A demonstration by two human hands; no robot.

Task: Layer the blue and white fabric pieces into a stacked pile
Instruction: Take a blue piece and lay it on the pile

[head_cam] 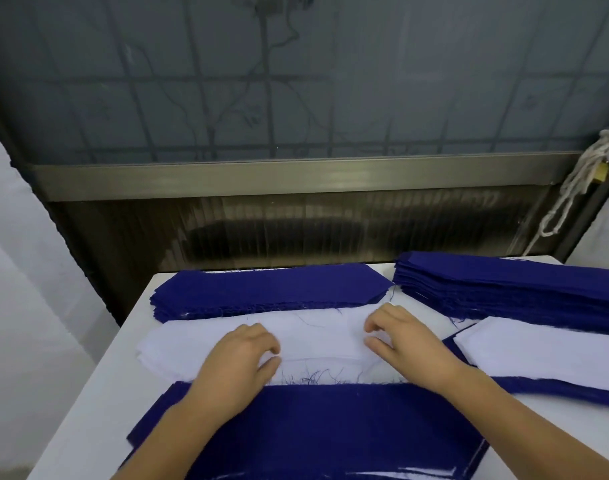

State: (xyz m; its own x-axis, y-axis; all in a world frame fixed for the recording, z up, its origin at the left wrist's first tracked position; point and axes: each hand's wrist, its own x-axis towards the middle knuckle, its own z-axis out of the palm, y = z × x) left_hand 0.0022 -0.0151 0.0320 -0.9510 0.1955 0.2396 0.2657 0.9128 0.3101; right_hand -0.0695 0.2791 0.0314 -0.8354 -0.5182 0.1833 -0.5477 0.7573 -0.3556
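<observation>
While both hands curl, each grip pinches the white fabric stack (313, 337): left hand (242, 355), right hand (405, 337).

The table (98, 368) was white, the two far fabric stacks (271, 289) (510, 282) and the near piece (316, 427) were plain deep blue with frayed blue threads, the middle pile (316, 337) and the right-hand piece (545, 348) were plain white, and the wall (296, 81) behind was grey-blue with dark lines.
</observation>
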